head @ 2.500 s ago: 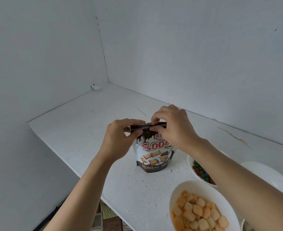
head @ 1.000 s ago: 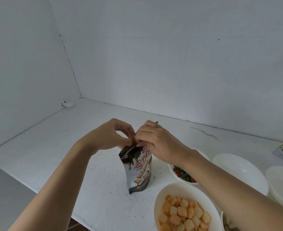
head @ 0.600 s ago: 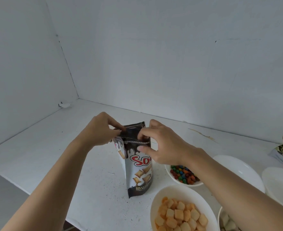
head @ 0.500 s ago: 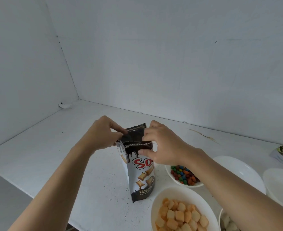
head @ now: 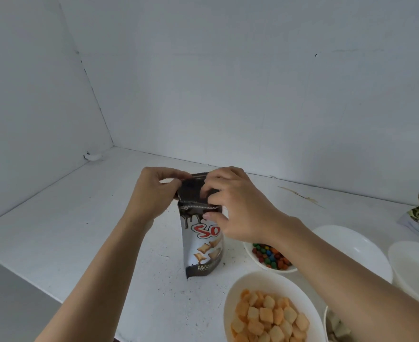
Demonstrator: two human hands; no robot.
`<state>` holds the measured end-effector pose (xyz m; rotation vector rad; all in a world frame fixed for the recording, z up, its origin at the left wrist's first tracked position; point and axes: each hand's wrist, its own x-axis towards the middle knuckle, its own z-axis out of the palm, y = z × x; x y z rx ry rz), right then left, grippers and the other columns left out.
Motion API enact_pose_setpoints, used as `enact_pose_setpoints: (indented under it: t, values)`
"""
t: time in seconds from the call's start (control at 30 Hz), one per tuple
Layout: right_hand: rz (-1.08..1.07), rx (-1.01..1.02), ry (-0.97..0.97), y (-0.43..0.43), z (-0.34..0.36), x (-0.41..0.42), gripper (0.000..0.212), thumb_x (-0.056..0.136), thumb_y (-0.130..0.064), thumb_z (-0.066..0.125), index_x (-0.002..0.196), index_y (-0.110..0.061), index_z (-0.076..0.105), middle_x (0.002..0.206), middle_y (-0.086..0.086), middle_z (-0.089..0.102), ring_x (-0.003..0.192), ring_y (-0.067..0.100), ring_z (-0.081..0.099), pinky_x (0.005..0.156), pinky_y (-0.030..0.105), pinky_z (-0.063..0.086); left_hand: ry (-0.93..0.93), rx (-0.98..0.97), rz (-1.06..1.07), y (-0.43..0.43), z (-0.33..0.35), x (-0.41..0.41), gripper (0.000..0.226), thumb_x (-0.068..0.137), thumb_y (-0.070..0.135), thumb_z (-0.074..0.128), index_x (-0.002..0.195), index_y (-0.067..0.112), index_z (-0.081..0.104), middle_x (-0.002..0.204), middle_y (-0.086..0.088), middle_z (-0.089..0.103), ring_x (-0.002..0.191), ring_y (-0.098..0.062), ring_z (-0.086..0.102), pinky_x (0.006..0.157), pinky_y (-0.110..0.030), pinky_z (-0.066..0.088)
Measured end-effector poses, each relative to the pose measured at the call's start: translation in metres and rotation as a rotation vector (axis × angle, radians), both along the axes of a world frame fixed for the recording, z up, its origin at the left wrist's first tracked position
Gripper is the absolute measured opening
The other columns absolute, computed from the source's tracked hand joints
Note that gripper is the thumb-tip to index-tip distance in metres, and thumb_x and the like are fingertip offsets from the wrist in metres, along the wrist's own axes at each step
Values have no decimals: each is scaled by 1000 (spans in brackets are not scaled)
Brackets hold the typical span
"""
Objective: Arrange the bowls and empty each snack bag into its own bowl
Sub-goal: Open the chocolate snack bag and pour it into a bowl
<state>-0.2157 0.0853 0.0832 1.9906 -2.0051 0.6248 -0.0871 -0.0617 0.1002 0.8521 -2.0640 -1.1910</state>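
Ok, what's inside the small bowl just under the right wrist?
Round coated candies in red, green, blue and orange lie in the small bowl. The wrist behind the right hand covers the bowl's far side, so how far the candies reach cannot be seen.

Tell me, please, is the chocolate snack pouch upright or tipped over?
Upright, slightly tilted: the snack pouch has its base down by the table, top uppermost.
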Motion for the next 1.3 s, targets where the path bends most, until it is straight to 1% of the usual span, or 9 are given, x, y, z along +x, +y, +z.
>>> enact_pose_setpoints:
  t: [0.17, 0.33, 0.4, 0.53, 0.6, 0.7, 0.93, 1.07, 1.3]
  values:
    - [-148, -293, -212, 2, 3, -7, 11, 91, -19, 69, 82, -12, 70, 81, -5, 65, 79, 13, 59, 85, 28, 48, 322, 308, -163, 0, 10, 5, 39, 103, 48, 46, 124, 23, 67, 121, -3, 71, 96, -24, 69, 90, -40, 55]
    - [-283, -449, -563, 20, 18, -22, 24, 97, -25, 64, 79, -10, 65, 73, -4, 67, 67, 11, 64, 56, 25, 51, 59, 92, -267, 19, -28, -6, 37, 93, 58, 57, 122, 36, 63, 111, 11, 74, 100, -12, 73, 78, -25, 60]
    - [-332, -485, -763, 30, 20, -33, 27, 97, -24, 65, 78, -5, 65, 71, 2, 69, 67, 16, 67, 58, 32, 53, 45, 92, -199, 27, -52, -14, 36, 90, 57, 64, 123, 44, 59, 118, 10, 69, 107, -12, 70, 82, -29, 59]
    - [-346, -569, -976, 59, 26, -53, 33, 97, -22, 66, 79, 5, 60, 75, 22, 67, 71, 37, 69, 61, 48, 55, 26, 374, -177, 46, -67, -32, 44, 86, 62, 65, 127, 51, 55, 136, 0, 57, 123, -19, 58, 90, -32, 52]
    - [-358, -588, -1018, 77, 28, -60, 33, 97, -22, 66, 84, 8, 62, 80, 25, 67, 75, 38, 69, 61, 43, 57, 80, 547, -266, 58, -66, -42, 44, 86, 56, 63, 129, 52, 52, 130, -2, 64, 118, -23, 64, 101, -46, 51]
    - [-379, -598, -1047, 100, 31, -69, 30, 98, -23, 64, 92, 6, 66, 87, 24, 71, 79, 35, 72, 70, 45, 60, 180, 738, -377, 74, -59, -56, 44, 89, 44, 59, 131, 53, 50, 132, -3, 63, 115, -31, 68, 97, -54, 55]
    - [-439, -629, -1121, 153, 31, -101, 7, 96, -22, 67, 99, -16, 66, 85, -2, 76, 79, 15, 75, 65, 32, 60, 350, 747, -385, 122, -57, -90, 36, 103, 27, 51, 132, 49, 50, 133, 5, 65, 118, -30, 68, 97, -61, 52]
    - [-410, -614, -1215, 179, 21, -119, 36, 93, -10, 69, 117, -27, 48, 94, 5, 78, 82, 25, 76, 71, 43, 63, 356, 597, -331, 139, -51, -97, 32, 104, 22, 51, 129, 42, 51, 132, 4, 64, 112, -28, 70, 88, -56, 57]
    - [-438, -503, -1382, 206, -7, -136, 19, 82, -19, 82, 100, -19, 75, 95, 3, 78, 82, 16, 77, 60, 21, 57, 284, 403, -286, 152, -35, -86, 37, 90, 30, 64, 125, 31, 51, 127, -11, 59, 111, -35, 66, 78, -50, 61]
